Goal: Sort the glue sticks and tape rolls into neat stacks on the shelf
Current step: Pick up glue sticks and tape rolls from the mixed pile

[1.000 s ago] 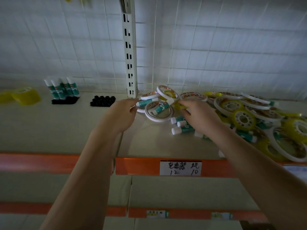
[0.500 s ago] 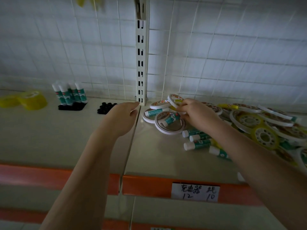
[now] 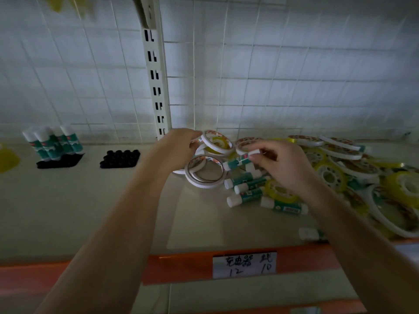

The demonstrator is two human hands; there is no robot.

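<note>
My right hand (image 3: pixel 281 164) pinches a green-and-white glue stick (image 3: pixel 238 160), held level just above the pile. My left hand (image 3: pixel 176 148) grips the left edge of a tilted white tape roll (image 3: pixel 217 142) at the back of the shelf (image 3: pixel 90 207). A flat white tape ring (image 3: pixel 205 172) lies below both hands. Several loose glue sticks (image 3: pixel 246 192) lie in front of it. A jumbled heap of white and yellow tape rolls (image 3: pixel 340 168) fills the shelf's right side. A few glue sticks (image 3: pixel 52 142) stand upright in a black holder (image 3: pixel 60 160) at the far left.
A second black holder (image 3: pixel 120 158) sits with nothing in it beside the slotted upright post (image 3: pixel 156 87). Yellow tape (image 3: pixel 6 158) lies at the left edge. One glue stick (image 3: pixel 310 233) rests near the orange front rail (image 3: pixel 181 266), which bears a handwritten label (image 3: pixel 244 265).
My right hand has lifted a glue stick out of the pile. My left hand moved right from the post onto the tilted tape roll. The view has come closer.
</note>
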